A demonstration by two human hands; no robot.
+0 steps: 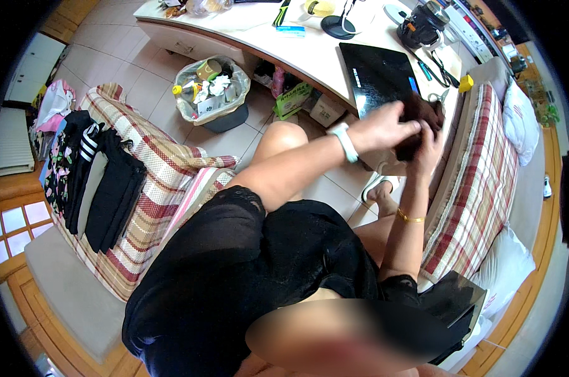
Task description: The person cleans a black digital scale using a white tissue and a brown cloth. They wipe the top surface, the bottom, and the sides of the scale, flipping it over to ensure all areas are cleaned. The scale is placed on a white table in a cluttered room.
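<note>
A soft, dark reddish-brown bundle (pixel 424 110) is between my two hands, over the table's near edge beside the black laptop (pixel 378 78). Whether it is fabric or hair I cannot make out. My left hand (pixel 385 127), with a pale band at the wrist, reaches across and pinches the bundle's lower left side. From below, my right hand (pixel 428 149) closes around its right side; a gold bracelet sits on that forearm. Part of the bundle is hidden behind my fingers. Scissors (pixel 437 96) lie on the table just beyond it.
The white table (pixel 322 56) holds a black camera-like device (pixel 422 25) and a round black stand (pixel 338 27). A lined trash bin (pixel 226 119) stands left of my knee. Folded dark clothes (pixel 114 188) lie on the plaid-covered sofa (pixel 171 166). A plaid cushion (pixel 476 182) is at right.
</note>
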